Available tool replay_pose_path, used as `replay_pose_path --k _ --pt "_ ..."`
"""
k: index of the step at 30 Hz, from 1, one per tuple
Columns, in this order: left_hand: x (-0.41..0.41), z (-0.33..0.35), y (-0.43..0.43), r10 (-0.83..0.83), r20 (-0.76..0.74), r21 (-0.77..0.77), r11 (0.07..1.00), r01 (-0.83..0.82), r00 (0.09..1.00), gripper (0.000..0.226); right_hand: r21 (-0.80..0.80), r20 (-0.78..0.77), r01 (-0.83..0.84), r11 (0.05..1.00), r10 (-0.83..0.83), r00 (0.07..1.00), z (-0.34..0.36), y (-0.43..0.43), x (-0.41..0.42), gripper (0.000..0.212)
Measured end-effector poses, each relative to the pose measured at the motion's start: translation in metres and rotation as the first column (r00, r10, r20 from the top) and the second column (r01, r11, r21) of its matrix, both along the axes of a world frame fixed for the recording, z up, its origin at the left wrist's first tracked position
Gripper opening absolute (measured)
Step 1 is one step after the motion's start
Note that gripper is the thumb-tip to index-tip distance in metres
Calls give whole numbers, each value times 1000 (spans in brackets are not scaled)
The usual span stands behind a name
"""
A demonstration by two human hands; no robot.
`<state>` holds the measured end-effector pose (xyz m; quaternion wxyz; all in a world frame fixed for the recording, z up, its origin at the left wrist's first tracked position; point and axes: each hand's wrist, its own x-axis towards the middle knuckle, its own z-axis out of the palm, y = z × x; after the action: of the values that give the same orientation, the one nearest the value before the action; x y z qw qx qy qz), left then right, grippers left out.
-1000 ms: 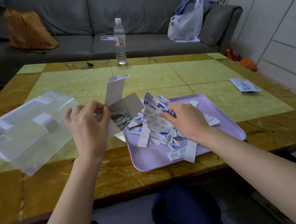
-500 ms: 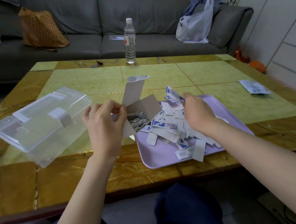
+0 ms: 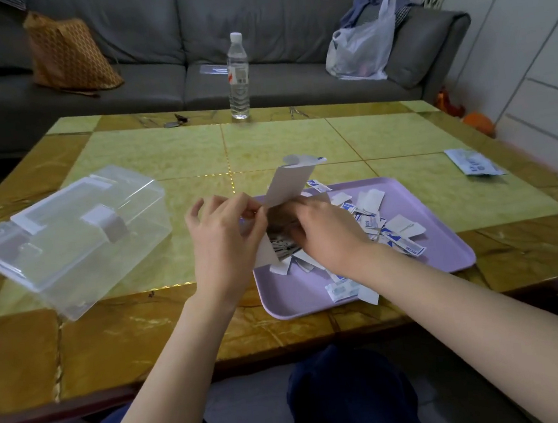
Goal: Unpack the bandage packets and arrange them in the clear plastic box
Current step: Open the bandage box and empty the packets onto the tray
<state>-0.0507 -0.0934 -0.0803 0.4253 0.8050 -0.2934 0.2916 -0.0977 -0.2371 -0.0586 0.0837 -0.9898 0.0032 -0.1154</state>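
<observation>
Bandage packets [image 3: 375,227] lie heaped on the purple tray [image 3: 300,300]. More fill the carton [image 3: 290,184], its mouth facing the right hand [image 3: 328,235], whose fingers are buried inside, grip hidden. The left hand [image 3: 222,243] pinches the carton's wall. Leftward on the table [image 3: 297,140] stands the clear plastic box [image 3: 77,239], lid down.

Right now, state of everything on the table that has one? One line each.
carton, open, flap up, gripped by left hand
right hand, fingers in carton mouth, grip hidden
clear plastic box, lid shut, looks empty
bandage packets, piled loose on purple tray, more inside carton
water bottle, upright, capped
</observation>
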Motion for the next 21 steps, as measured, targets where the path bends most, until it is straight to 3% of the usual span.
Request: replay_pose_path --k 5,10,17,21 --pt "-1 -7 -2 -11 26 55 998 10 1000 19 -183 -111 82 980 -104 988 -12 0 8 25" --pt "-3 -8 -3 8 65 63 998 -12 998 20 -230 -126 99 968 -131 983 -16 3 14 26" --pt "-5 1 -3 31 34 6 1000 -31 999 18 -103 85 74 992 -66 994 1 1 -7 24" --pt "-8 3 -11 20 39 -13 1000 -19 999 17 65 144 35 997 -44 989 12 2 -17 16"
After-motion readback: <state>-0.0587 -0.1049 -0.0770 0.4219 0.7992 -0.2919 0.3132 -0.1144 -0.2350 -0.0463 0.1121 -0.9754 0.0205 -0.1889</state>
